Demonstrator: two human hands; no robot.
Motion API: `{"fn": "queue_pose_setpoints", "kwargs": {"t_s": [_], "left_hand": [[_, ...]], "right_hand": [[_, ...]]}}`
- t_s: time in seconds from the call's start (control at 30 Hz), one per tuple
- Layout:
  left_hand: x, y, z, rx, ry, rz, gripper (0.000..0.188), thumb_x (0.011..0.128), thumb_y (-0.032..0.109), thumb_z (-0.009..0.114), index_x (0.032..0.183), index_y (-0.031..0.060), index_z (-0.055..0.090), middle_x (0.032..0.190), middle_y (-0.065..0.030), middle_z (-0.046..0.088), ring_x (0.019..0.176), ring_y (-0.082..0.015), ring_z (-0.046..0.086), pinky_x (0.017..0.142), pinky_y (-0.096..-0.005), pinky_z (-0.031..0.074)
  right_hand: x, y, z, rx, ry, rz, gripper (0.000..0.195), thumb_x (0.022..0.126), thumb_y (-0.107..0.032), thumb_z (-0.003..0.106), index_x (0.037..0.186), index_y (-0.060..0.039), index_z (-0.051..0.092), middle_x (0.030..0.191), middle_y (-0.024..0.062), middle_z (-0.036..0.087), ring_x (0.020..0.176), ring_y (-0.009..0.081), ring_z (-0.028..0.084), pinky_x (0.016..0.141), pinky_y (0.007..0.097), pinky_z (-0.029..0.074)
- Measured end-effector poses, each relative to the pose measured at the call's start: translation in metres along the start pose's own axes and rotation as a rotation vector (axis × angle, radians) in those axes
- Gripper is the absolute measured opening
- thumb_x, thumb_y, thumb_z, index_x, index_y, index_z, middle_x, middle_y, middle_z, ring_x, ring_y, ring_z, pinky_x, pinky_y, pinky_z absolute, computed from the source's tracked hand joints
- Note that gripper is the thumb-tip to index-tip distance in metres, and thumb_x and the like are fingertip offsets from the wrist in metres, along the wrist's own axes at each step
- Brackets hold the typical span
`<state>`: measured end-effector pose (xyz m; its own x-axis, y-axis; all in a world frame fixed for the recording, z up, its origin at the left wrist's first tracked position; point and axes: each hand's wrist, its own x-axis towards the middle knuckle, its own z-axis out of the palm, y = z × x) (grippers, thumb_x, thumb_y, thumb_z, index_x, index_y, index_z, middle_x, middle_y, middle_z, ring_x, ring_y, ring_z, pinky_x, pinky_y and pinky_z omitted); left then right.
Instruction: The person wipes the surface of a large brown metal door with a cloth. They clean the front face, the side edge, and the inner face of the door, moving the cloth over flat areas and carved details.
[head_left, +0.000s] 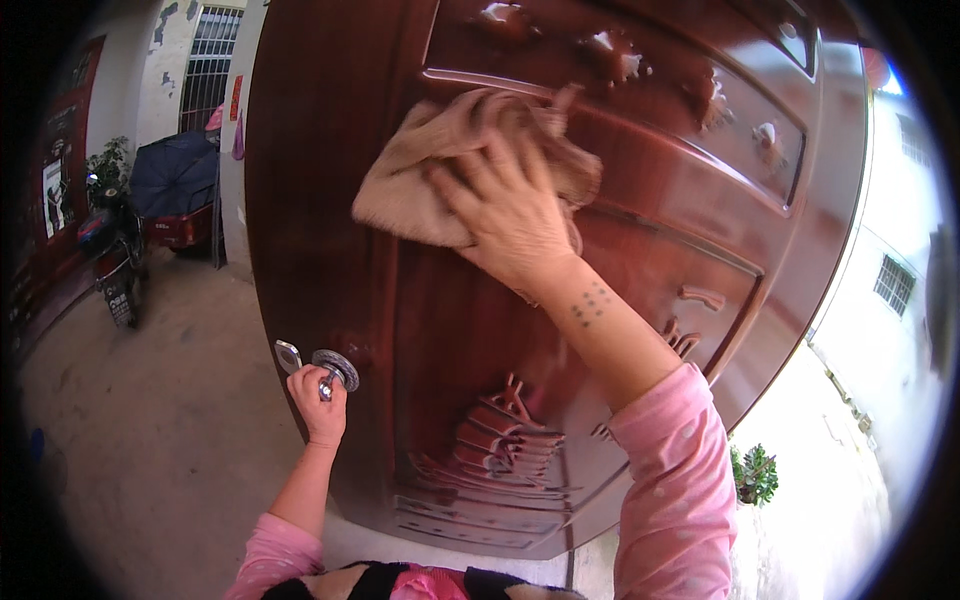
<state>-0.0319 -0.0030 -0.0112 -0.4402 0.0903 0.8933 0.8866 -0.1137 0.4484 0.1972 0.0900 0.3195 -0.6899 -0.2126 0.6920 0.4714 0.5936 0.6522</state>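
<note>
A glossy dark red door (465, 315) with raised relief panels fills the middle of the view. My right hand (510, 210) presses a bunched light brown cloth (420, 180) flat against its upper part, fingers spread over the cloth and slightly blurred. Lower left, my left hand (319, 397) is closed around the metal door handle (327, 386), beside a round metal rose (339, 367). A metal lock plate (287, 356) sits at the door's edge, just left of that hand. Below the cloth, a carved sailing ship (506, 442) stands out from the door.
A parked motorcycle (116, 255) and a red cart (180, 225) with a dark umbrella (174, 174) stand at the left, near a barred window (214, 64). Concrete floor (165, 420) runs below them. A leafy plant (756, 474) is at the lower right, beyond the door, by a white wall (877, 217).
</note>
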Motion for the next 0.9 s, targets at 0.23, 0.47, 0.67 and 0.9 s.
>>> {"fn": "queue_pose_setpoints", "kwargs": {"t_s": [0.23,0.47,0.67,0.9], "left_hand": [[-0.001,-0.003,0.002,0.017,-0.001,0.021,0.026,0.071,0.004,0.067,0.094,0.0057,0.055,0.101,-0.0136,0.053,0.097,-0.0345,0.047,0.087,-0.046,0.039],[-0.001,0.0,-0.001,-0.001,-0.005,-0.021,0.024,0.071,0.003,0.065,0.093,0.0047,0.055,0.101,-0.014,0.054,0.097,-0.0338,0.047,0.088,-0.0451,0.04],[-0.002,0.005,0.003,0.024,0.038,-0.03,0.023,0.072,0.003,0.064,0.093,0.0042,0.055,0.1,-0.0141,0.053,0.096,-0.0336,0.047,0.087,-0.0448,0.04],[0.001,0.007,-0.001,0.053,0.031,-0.017,0.024,0.071,0.003,0.064,0.093,0.0043,0.055,0.098,-0.0138,0.054,0.095,-0.0335,0.048,0.086,-0.0446,0.04]], "right_hand": [[-0.045,0.044,-0.039,-0.07,-0.051,-0.02,0.064,0.066,-0.031,0.072,0.128,-0.0198,0.056,0.129,0.0046,0.049,0.131,0.0297,0.036,0.107,0.0496,0.029],[-0.201,0.134,-0.092,-0.243,-0.172,0.29,0.064,0.068,-0.027,0.07,0.129,-0.0157,0.056,0.134,0.0126,0.047,0.129,0.0358,0.038,0.108,0.0533,0.026],[-0.251,0.154,-0.11,-0.343,-0.178,0.303,0.063,0.068,-0.032,0.073,0.127,-0.0148,0.058,0.135,0.0139,0.045,0.131,0.0393,0.034,0.11,0.0559,0.022],[-0.117,0.074,-0.062,-0.094,-0.113,0.173,0.053,0.067,-0.023,0.071,0.119,-0.0165,0.064,0.125,0.0086,0.051,0.131,0.0349,0.035,0.107,0.0535,0.027]]}}
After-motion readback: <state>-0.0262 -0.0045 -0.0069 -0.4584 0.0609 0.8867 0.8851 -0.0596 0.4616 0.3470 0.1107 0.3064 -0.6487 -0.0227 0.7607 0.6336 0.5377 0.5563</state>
